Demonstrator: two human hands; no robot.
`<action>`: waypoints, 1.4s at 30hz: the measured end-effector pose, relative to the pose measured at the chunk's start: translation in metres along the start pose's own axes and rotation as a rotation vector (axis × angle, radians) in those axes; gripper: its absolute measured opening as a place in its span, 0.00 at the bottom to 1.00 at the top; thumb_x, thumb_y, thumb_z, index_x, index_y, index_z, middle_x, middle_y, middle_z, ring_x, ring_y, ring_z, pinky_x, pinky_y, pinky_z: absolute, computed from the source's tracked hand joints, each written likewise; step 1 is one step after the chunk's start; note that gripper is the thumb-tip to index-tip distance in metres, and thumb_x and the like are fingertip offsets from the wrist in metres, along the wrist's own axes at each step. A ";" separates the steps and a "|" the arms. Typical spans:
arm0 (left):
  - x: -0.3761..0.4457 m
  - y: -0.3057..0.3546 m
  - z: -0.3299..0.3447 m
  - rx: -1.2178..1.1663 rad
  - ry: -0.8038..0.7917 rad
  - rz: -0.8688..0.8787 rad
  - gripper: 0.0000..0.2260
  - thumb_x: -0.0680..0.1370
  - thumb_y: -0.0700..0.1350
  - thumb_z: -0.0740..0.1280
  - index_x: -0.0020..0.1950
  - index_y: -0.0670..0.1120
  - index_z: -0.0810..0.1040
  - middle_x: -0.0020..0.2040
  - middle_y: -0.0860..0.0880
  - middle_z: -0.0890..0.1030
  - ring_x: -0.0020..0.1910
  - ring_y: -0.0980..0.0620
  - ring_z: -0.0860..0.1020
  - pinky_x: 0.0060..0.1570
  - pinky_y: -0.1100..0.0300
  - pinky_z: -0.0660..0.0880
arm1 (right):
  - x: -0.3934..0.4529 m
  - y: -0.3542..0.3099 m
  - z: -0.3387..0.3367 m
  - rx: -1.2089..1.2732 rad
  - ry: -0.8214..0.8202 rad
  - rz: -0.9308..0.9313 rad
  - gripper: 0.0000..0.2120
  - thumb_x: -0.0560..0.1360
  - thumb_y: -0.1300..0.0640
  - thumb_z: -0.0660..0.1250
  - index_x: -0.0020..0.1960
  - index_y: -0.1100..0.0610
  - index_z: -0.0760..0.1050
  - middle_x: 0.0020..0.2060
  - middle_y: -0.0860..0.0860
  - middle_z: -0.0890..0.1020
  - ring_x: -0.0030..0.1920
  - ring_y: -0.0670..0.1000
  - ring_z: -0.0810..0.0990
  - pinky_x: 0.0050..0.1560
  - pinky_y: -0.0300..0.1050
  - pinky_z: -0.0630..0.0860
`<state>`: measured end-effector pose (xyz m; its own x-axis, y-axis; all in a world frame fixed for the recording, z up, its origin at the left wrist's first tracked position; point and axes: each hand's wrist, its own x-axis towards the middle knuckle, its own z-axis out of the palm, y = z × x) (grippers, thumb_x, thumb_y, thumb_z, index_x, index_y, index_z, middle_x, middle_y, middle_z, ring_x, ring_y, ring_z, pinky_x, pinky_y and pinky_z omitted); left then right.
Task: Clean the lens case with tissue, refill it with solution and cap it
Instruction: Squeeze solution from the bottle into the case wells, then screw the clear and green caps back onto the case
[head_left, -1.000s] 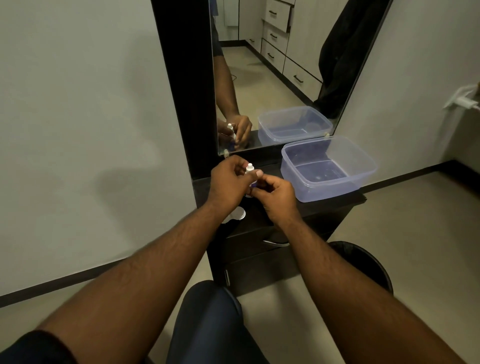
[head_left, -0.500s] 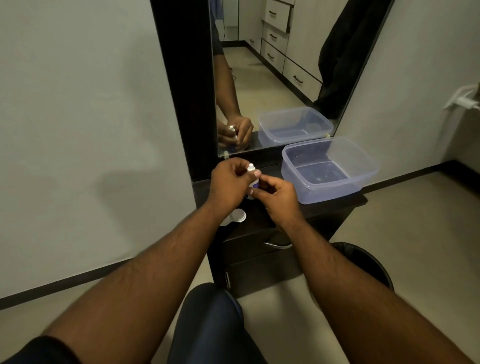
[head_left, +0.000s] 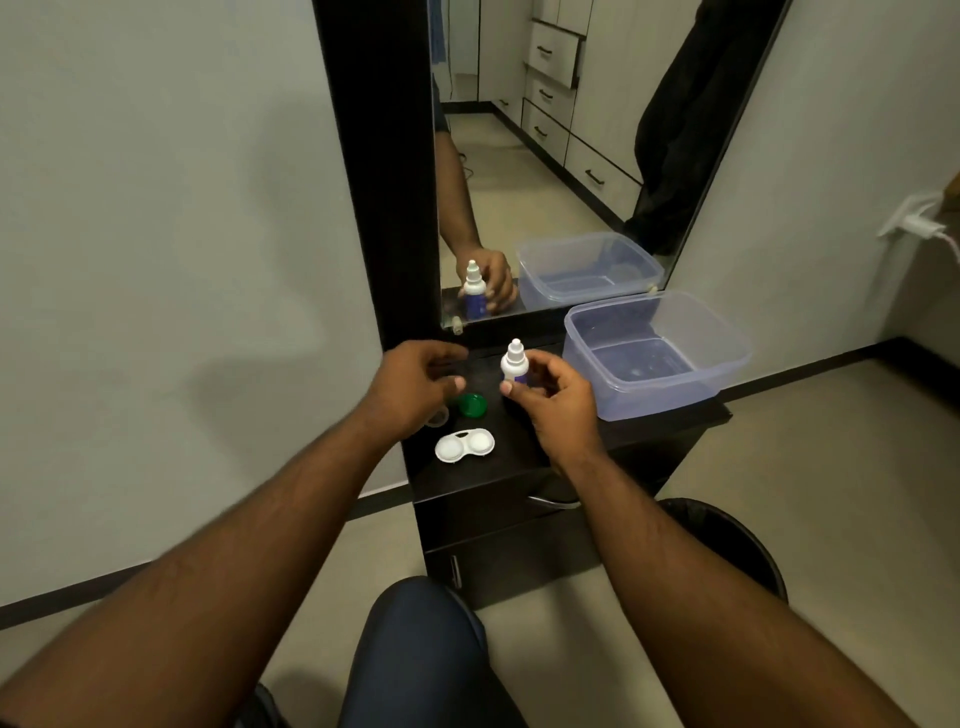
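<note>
Tall mirror (head_left: 545, 156) in a dark frame stands against the wall, above a dark cabinet whose top is the surface (head_left: 519, 462). Mirror shows a hand and bottle in reflection.

Clear plastic tub (head_left: 727, 358), no lid, sits on the right end of the surface, just beside the right hand. Black round bin (head_left: 737, 545) on the floor, right of the cabinet.

Right hand (head_left: 556, 400) raised over the surface, grip closed around a small white bottle (head_left: 514, 364) with a dark label, upright, nozzle up, pinched between thumb and fingers.

Left hand (head_left: 415, 384) hovers over the left end of the surface, fingers loosely spread, grip wide, holding nothing that shows.

White lens case (head_left: 464, 445) lies flat near the front edge of the surface, between the two forearms, both wells uncapped. Green cap (head_left: 472, 404) lies behind it, apart from it. A pale cap (head_left: 437, 417), half hidden under the left hand, sits just left of the green one.
</note>
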<state>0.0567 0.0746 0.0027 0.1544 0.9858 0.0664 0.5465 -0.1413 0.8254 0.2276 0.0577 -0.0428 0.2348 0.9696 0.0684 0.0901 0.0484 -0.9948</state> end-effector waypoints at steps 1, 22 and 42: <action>-0.002 -0.005 -0.003 0.065 0.019 -0.009 0.18 0.74 0.37 0.70 0.64 0.45 0.76 0.61 0.46 0.80 0.53 0.56 0.77 0.46 0.72 0.72 | 0.001 0.001 0.001 -0.019 0.021 -0.004 0.20 0.69 0.64 0.73 0.59 0.51 0.76 0.50 0.45 0.81 0.50 0.41 0.79 0.46 0.32 0.76; 0.000 -0.019 -0.020 0.632 -0.344 0.152 0.24 0.71 0.41 0.73 0.67 0.47 0.73 0.61 0.46 0.79 0.58 0.48 0.77 0.56 0.55 0.75 | -0.002 0.003 0.006 -0.181 0.316 -0.075 0.17 0.69 0.63 0.73 0.55 0.55 0.72 0.33 0.49 0.74 0.32 0.45 0.72 0.38 0.41 0.74; -0.058 -0.019 -0.010 -0.099 0.262 -0.005 0.07 0.71 0.44 0.74 0.49 0.47 0.83 0.43 0.53 0.83 0.43 0.58 0.81 0.43 0.68 0.77 | -0.007 -0.005 -0.016 -0.465 -0.545 -0.119 0.16 0.66 0.56 0.78 0.52 0.53 0.81 0.45 0.46 0.78 0.42 0.42 0.77 0.42 0.34 0.74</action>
<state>0.0289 0.0208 -0.0110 -0.0730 0.9783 0.1940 0.4614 -0.1393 0.8762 0.2410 0.0468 -0.0366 -0.3067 0.9518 0.0059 0.5159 0.1714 -0.8393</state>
